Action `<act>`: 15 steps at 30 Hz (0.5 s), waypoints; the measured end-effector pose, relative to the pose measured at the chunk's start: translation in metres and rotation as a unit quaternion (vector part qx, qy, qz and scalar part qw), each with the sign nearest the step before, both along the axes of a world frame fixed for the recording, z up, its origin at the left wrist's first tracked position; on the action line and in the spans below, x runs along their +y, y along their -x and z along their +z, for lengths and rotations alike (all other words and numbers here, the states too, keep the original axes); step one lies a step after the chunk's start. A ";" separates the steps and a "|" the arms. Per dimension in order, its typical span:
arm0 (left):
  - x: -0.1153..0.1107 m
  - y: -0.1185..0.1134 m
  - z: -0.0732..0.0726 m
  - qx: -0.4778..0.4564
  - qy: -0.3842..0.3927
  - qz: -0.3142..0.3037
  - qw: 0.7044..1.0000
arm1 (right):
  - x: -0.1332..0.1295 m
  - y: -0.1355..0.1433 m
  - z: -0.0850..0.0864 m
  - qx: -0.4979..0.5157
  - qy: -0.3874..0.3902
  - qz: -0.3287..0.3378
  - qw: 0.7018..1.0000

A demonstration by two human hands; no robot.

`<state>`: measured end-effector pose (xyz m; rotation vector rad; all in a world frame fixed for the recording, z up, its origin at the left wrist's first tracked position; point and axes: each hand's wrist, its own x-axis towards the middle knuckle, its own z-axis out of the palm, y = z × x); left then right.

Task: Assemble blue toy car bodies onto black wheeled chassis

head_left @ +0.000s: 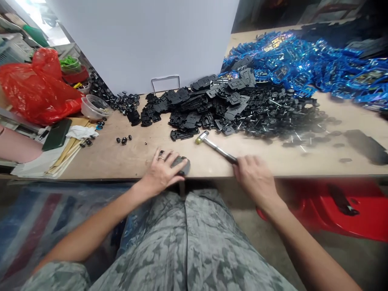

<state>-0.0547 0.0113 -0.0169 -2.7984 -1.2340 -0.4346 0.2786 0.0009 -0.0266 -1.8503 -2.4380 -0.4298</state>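
Observation:
Near the table's front edge, my left hand [163, 171] is closed over a black plastic toy-car chassis [184, 166], with its fingers across the top; part of the chassis is hidden under them. My right hand [255, 178], a little blurred, grips the handle of a small hammer [216, 148]. The hammer's head, metal with a yellowish face, is close above or on the wood; I cannot tell which. Beyond both hands lies a heap of black chassis plates [194, 105], and to its right a pile of wheels on metal axles [273, 111].
Shiny blue car bodies [291, 60] are heaped at the back right. A tall white panel [145, 40] stands behind the parts. On the left are a red plastic bag [39, 89], a clear tub [94, 107] and a dark phone [57, 134]. A red stool [342, 210] is below right.

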 end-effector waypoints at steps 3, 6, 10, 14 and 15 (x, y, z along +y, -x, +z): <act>0.001 0.013 -0.001 -0.027 0.061 0.001 0.998 | -0.011 -0.005 0.000 0.046 0.009 -0.026 0.999; 0.003 0.022 -0.006 -0.109 0.072 0.016 0.991 | -0.028 -0.009 0.002 0.206 0.030 0.008 0.978; 0.006 0.019 -0.013 -0.168 0.060 0.032 0.983 | -0.059 -0.004 -0.001 0.382 0.085 0.145 0.909; 0.008 0.015 -0.013 -0.163 0.067 0.045 0.983 | -0.078 0.012 -0.010 0.436 0.080 0.200 0.874; 0.008 0.014 -0.012 -0.163 0.070 0.048 0.983 | -0.079 0.016 -0.012 0.449 0.074 0.199 0.868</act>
